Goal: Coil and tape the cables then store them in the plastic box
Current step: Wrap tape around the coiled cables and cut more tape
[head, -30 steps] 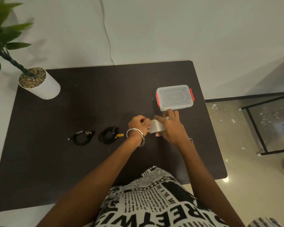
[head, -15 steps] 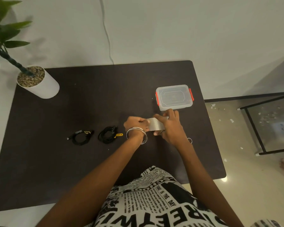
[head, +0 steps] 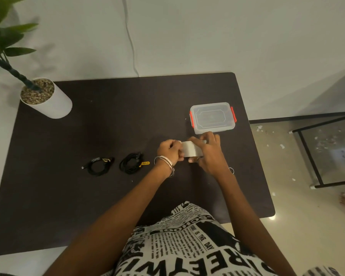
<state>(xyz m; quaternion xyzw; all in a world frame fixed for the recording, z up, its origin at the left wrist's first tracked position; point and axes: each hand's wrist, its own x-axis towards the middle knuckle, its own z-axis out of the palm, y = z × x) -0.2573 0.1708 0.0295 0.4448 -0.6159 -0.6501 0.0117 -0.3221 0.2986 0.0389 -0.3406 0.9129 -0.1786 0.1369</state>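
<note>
On the dark surface (head: pixel 108 124) both hands — left hand (head: pixel 169 150), right hand (head: pixel 208 153) — pinch light, sticky tape (head: pixel 190 149); limp cables (head: pixel 116 166) want grasping mid-coil.

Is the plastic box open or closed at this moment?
Closed. The clear lid lies flat on the plastic box, and the orange latches sit at both short sides. Whether anything is inside, I cannot tell.

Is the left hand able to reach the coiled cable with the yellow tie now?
Probably not at once: the left hand grips the tape roll. The cable with the yellow tie lies close beside it, nothing between.
</note>
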